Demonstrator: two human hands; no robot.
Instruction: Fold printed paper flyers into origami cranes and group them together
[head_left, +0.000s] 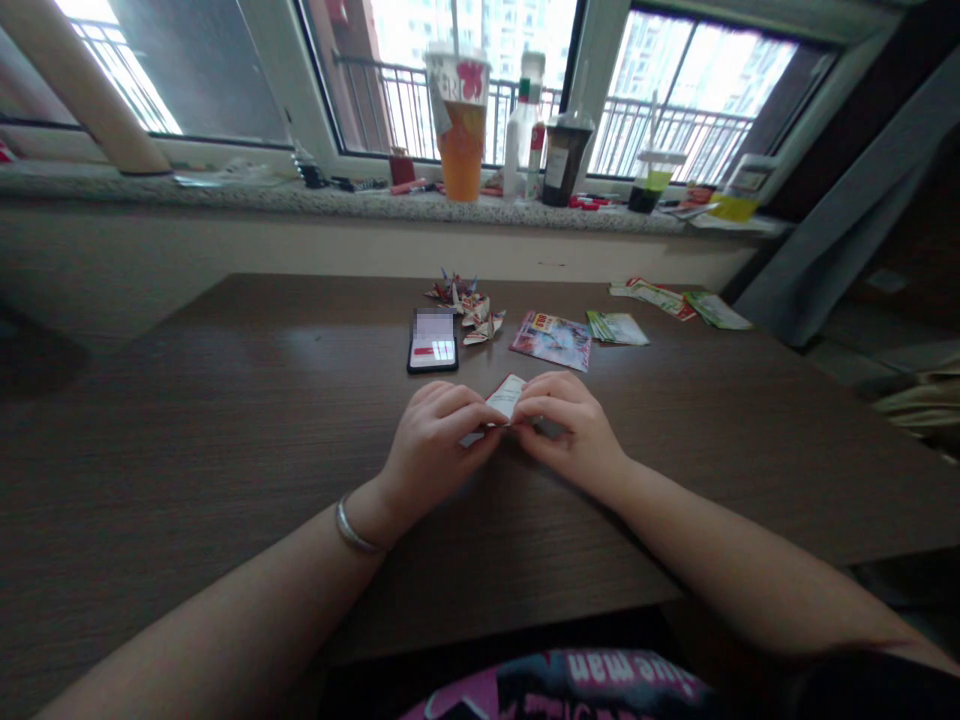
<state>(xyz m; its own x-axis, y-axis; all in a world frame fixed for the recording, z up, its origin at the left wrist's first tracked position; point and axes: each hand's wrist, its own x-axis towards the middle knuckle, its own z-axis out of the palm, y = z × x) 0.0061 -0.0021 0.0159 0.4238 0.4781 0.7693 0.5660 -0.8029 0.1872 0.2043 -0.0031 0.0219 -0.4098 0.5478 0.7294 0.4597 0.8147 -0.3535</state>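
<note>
My left hand (433, 440) and my right hand (568, 425) meet over the dark wooden table (225, 420), fingertips pinched together on a small folded piece of paper (508, 394). The paper is white with red print and pokes out between the two hands; most of it is hidden under my fingers. A silver bangle circles my left wrist. Just beyond the hands lies a phone (433, 341) with its screen lit, and next to it a little heap of folded paper cranes (469, 305).
Printed paper sheets (551, 339) and more leaflets (652, 296) lie at the table's far right. The stone windowsill (225, 195) behind holds a tall orange drink cup (459, 125), a bottle (523, 125), a dark drink cup (564, 155) and small items. A grey curtain (840, 230) hangs at right.
</note>
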